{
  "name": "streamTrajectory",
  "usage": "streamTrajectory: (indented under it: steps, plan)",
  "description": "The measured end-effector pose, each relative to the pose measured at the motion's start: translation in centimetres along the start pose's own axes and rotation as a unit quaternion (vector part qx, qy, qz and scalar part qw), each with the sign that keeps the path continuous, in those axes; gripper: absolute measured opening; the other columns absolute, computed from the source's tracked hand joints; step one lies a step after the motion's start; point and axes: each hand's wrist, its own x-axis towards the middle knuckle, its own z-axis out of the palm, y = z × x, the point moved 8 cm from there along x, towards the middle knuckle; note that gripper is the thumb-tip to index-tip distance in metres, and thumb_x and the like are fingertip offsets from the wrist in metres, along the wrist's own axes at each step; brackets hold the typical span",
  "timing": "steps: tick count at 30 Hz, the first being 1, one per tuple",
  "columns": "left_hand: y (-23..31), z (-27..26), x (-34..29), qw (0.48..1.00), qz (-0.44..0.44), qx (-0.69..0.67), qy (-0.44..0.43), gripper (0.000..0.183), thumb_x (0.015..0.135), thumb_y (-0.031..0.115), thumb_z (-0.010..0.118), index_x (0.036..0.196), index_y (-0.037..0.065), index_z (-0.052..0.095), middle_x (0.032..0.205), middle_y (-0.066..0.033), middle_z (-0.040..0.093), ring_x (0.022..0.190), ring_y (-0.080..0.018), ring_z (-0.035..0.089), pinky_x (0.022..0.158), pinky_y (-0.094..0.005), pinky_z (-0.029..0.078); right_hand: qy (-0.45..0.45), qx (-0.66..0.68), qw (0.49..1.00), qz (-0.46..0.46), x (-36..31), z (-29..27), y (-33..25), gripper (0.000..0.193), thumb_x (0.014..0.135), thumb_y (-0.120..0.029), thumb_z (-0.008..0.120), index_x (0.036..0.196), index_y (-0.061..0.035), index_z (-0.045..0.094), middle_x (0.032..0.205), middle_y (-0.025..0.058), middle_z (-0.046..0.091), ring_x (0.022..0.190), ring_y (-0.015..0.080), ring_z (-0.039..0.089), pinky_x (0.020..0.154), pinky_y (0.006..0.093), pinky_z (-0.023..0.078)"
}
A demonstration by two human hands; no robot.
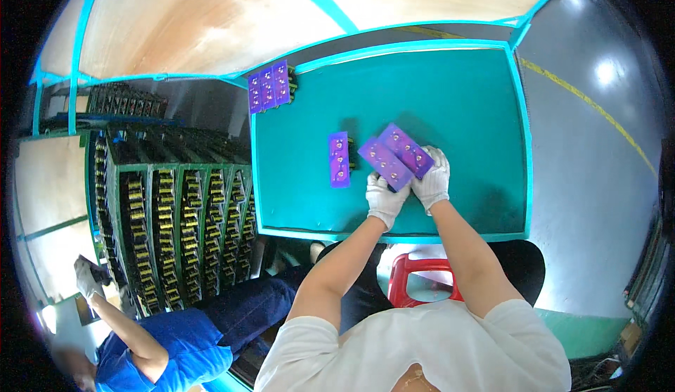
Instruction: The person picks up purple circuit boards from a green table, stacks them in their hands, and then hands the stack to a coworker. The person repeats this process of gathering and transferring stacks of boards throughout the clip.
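Both my hands wear white gloves and are raised over the green tabletop. My left hand (386, 199) is closed on a purple rectangular board (383, 161) with a row of shiny metal fittings. A second board of the same kind (406, 149) is gripped at its right end by my right hand (434, 178). The two boards lie slanted side by side, their long edges meeting or overlapping; I cannot tell which. My fingers under the boards are hidden. To the left, one more purple board (339, 159) stands on the table, dark parts showing at its right side.
Several purple boards (268, 87) stand grouped at the table's (457, 82) far left corner. Left of the table is a rack (184, 167) packed with dark and yellow parts. A co-worker in a blue shirt (169, 346) works at lower left. A red stool (399, 279) is by the near edge.
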Motion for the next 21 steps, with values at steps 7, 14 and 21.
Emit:
streamTrajectory:
  steps: [7, 14, 21]
  plan:
    - [1.2, 0.0, -1.7, 0.998, -0.041, 0.004, 0.056, 0.045, 0.073, 0.035, 0.072, 0.108, 0.007, 0.062, 0.120, -0.0215, 0.046, 0.107, -0.0361, 0.051, 0.090, -0.0427, 0.044, 0.116, 0.132, 0.984, -0.011, -0.4, -0.5, 2.4, 0.052, 0.068, -0.023, 0.068, 0.113, -0.0037, 0.052, 0.113, 0.0195, 0.054, 0.109, 0.0390, 0.050, 0.097, 0.0513, 0.036]
    - [-2.3, -0.5, -2.2, 0.995, -0.068, 0.062, -0.028, 0.037, 0.081, 0.025, 0.064, 0.108, 0.001, 0.060, 0.102, -0.0215, 0.059, 0.094, -0.0334, 0.057, 0.083, -0.0403, 0.046, 0.135, 0.044, 0.989, -0.037, 1.6, -4.5, 4.0, 0.043, 0.067, -0.026, 0.070, 0.101, -0.0056, 0.054, 0.107, 0.0160, 0.055, 0.109, 0.0337, 0.051, 0.105, 0.0547, 0.028]
    - [-6.7, -5.9, -1.8, 0.852, -0.366, -0.289, 0.236, 0.042, 0.086, 0.033, 0.065, 0.115, 0.007, 0.048, 0.085, -0.0055, 0.059, 0.060, -0.0121, 0.053, 0.054, -0.0265, 0.045, 0.098, -0.026, 0.995, -0.003, 2.2, -4.2, 3.1, 0.049, 0.069, -0.031, 0.070, 0.105, -0.0025, 0.054, 0.110, 0.0154, 0.055, 0.113, 0.0334, 0.048, 0.107, 0.0512, 0.028]
